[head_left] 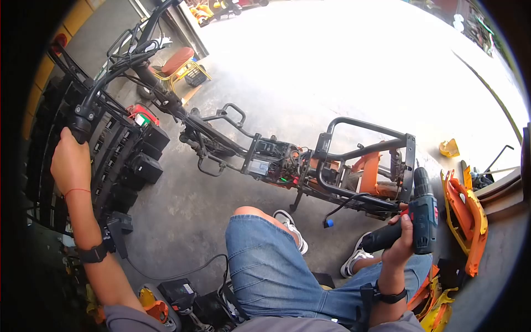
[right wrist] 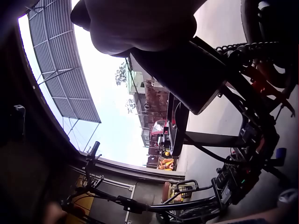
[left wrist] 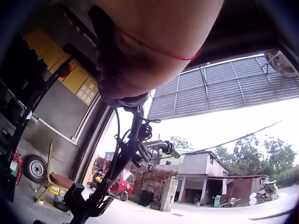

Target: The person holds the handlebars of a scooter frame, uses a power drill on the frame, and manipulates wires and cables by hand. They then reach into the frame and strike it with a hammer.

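Note:
My left hand grips the end of a black handlebar at the left of the head view. The bar belongs to a stripped scooter frame, which stands across the floor with its wiring and metal tubes exposed. In my right hand is a dark cordless drill, held by its handle, chuck pointing up and away. The drill is close to the rear rack of the frame and overlaps it in the head view. Seen from the right wrist, the hand is a dark shape above the drill's handle.
Black boxes line a rack on the left. Orange and yellow plastic panels lean at the right. A chair with a brown seat stands behind the handlebar. A cable runs along the floor by the person's legs.

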Demonstrator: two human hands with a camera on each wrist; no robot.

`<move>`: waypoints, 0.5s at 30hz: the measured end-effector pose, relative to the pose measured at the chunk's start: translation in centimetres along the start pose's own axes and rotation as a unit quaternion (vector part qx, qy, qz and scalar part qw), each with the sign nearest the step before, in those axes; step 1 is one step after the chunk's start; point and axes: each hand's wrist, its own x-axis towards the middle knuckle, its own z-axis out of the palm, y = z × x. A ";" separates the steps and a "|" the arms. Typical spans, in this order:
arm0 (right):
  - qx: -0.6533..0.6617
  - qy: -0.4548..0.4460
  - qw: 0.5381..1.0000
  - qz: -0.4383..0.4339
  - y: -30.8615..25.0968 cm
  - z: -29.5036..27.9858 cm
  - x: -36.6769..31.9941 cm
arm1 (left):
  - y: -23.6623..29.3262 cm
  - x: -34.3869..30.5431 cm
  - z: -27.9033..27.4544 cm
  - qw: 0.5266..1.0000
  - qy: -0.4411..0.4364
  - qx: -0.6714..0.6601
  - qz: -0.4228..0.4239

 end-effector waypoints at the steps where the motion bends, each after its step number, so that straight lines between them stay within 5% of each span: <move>1: -0.033 -0.021 0.999 -0.011 0.3 0.1 -0.1 | 0.6 -0.3 0.1 1.000 0.003 -0.009 0.012; 2: -0.065 -0.041 0.997 -0.023 0.5 0.2 -0.2 | 1.0 -0.5 0.3 1.000 0.006 -0.018 0.023; 3: -0.072 -0.012 0.996 0.049 -0.4 -0.2 -7.5 | -1.6 1.7 -1.5 0.996 0.005 0.027 0.086; 8: -0.050 -0.032 0.998 0.003 2.9 0.8 -2.4 | 1.2 0.4 -0.2 0.998 0.029 -0.025 0.047; 15: -0.030 0.043 0.998 0.018 3.9 3.2 -4.6 | -0.8 2.0 -0.2 0.998 0.036 -0.009 0.053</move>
